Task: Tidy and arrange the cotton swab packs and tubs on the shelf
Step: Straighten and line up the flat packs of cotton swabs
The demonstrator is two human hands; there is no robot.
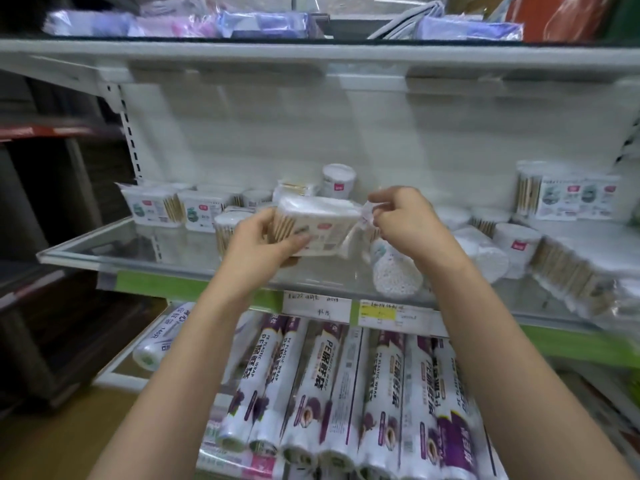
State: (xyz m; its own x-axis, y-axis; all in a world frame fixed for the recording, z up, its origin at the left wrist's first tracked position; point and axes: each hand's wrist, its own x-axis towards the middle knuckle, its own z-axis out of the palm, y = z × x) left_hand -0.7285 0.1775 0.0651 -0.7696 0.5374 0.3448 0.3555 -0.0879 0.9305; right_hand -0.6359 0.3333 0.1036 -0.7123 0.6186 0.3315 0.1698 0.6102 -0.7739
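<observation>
I hold a clear bag pack of cotton swabs (322, 223) above the middle of the glass shelf (114, 247). My left hand (263, 244) grips its left end from below. My right hand (405, 220) pinches the pack's crinkled right flap. Square swab tubs (173, 209) stand at the shelf's left. A round tub (338, 180) stands behind the pack. Another round tub (393, 271) lies on its side under my right wrist. More round tubs (512, 244) and loose swab packs (571, 271) crowd the right side.
Tall swab boxes (568, 199) stand at the far right rear. Price labels (317, 306) hang on the shelf's green front edge. Rolls of plastic wrap (329, 386) fill the shelf below. An upper shelf (311, 51) holds bagged goods overhead.
</observation>
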